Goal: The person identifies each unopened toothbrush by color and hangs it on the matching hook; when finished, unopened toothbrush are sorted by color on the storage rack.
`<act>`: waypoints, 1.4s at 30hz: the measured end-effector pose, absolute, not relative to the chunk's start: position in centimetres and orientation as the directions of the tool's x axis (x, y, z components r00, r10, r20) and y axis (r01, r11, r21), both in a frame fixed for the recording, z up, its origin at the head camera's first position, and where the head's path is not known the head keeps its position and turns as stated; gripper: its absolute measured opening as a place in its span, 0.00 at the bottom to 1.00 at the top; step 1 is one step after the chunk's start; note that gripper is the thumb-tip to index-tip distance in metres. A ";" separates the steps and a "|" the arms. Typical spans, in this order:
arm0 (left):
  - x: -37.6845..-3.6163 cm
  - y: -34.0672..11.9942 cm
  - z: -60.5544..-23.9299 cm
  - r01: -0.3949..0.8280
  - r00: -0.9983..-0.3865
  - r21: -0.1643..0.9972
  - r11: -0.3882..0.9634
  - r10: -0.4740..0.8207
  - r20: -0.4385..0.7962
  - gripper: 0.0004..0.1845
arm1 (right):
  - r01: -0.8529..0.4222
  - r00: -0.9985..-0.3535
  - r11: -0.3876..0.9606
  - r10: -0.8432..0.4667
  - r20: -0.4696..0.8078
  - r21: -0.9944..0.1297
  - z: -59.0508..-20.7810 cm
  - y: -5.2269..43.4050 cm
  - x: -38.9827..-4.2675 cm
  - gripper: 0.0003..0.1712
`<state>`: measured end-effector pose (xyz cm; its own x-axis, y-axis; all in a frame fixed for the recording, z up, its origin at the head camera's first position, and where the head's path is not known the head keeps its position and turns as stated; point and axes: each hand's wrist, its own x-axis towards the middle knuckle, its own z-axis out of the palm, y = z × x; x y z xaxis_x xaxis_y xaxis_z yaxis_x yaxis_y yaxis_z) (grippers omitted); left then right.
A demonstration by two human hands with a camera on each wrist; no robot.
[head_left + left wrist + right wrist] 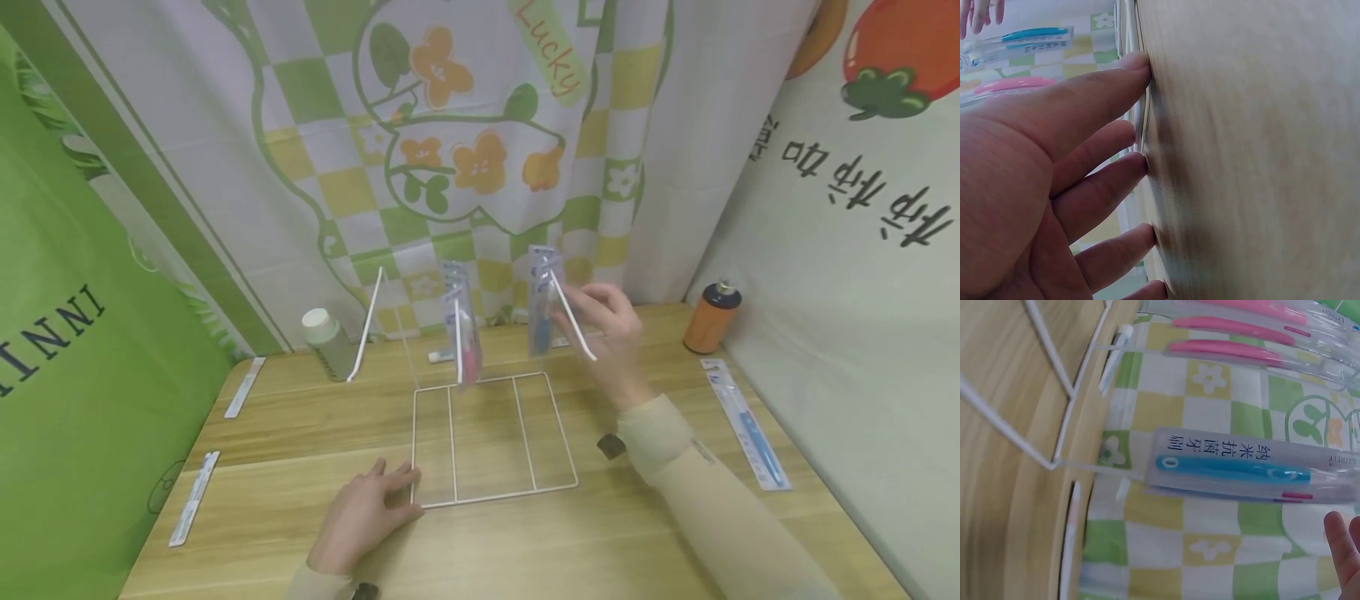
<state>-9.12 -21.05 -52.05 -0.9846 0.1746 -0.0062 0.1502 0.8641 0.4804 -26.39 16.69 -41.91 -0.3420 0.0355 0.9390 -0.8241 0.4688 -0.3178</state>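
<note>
Wooden table (285, 508) against checked floral curtain. Left hand (363, 517), fingers spread flat, pressed wire rack (491, 442) base corner. Right hand (607, 333) pinched blue toothbrush pack (542, 300) at rack's right peg, long axis vertical. Hanging step likely underway; next calls for seating the pack's hole on peg. Pink pack (463, 333) hung beside.
</note>
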 end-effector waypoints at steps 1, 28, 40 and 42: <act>-9.1 -21.1 -52.1 0.150 -0.985 0.480 0.864 0.174 -0.006 0.30 | -0.827 -0.340 0.463 0.039 0.940 -0.318 -42.1 17.0 -26.4 0.21; -9.2 -21.1 -52.2 0.161 -0.984 0.472 0.867 0.179 0.008 0.29 | -0.431 -0.825 0.780 -0.136 0.549 -0.455 -47.6 37.3 -24.4 0.24; -9.2 -21.1 -52.1 0.172 -0.982 0.473 0.864 0.186 0.018 0.29 | -0.292 -0.938 0.818 -0.143 0.315 -0.496 -51.2 43.2 -25.0 0.26; -9.1 -21.1 -52.1 0.175 -0.982 0.471 0.865 0.187 0.021 0.29 | -0.293 -0.938 0.821 -0.149 0.313 -0.489 -51.7 43.9 -25.2 0.25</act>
<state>-9.15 -21.14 -52.14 -0.9822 0.1869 0.0211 0.1746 0.8645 0.4713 -25.22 43.86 -51.68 -0.9380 -0.1485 0.3132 -0.2934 0.8213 -0.4893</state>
